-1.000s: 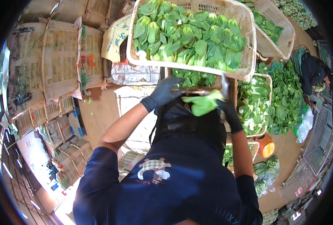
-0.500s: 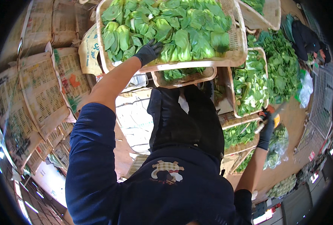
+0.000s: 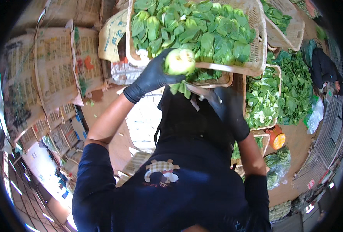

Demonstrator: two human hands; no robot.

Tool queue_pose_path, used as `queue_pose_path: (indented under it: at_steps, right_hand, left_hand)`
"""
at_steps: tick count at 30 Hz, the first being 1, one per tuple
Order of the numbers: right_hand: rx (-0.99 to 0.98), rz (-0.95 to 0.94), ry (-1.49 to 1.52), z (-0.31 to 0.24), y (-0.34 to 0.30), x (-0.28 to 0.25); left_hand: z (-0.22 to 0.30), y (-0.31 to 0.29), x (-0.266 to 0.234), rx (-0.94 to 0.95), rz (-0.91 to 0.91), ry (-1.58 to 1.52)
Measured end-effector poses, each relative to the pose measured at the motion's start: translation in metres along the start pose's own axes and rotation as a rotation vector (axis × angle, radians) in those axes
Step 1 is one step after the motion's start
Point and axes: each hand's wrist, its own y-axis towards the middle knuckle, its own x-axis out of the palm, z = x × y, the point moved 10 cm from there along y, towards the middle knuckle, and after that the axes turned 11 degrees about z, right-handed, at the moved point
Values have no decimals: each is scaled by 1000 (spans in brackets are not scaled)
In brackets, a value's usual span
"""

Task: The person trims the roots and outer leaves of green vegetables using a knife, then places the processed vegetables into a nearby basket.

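Head view: we look down past our dark sleeves (image 3: 92, 170) at two black-gloved hands.
Right hand (image 3: 228, 110): blurred, seemingly closed round the handle of a knife (image 3: 200, 92); we cannot tell how tightly.
Blade care: the flat metal points toward the left thumb, so we do well to angle its edge away and cut in short, controlled strokes.
Left hand (image 3: 150, 77): half curled, cupping a leafy head (image 3: 180, 62), thumb beneath.
Leafy head: above the large crate's near edge, left of its middle; pale, rounded base, smooth and probably crisp; gripping it there should spare the soft leaves.
Large crate (image 3: 258, 58): scuffed, cream-coloured, slotted plastic, heaped with glossy, broad-leaved greens (image 3: 208, 44).
Beyond its right edge: another slotted crate (image 3: 279, 83) of greens, then a loose leafy pile (image 3: 297, 89).
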Motion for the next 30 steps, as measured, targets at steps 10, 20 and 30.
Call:
queue_pose_path:
  at_steps: [10, 20, 30]
  right_hand:
    - [-224, -189, -100, -22, 2, 27]
    - [528, -367, -122, 195, -60, 66]
    - [155, -403, 677, 19, -9, 39]
  left_hand:
    - [-13, -85, 36, -103, 134, 125]
    - [-17, -94, 70, -125, 156, -84]
    - [-33, -74, 83, -54, -6, -149]
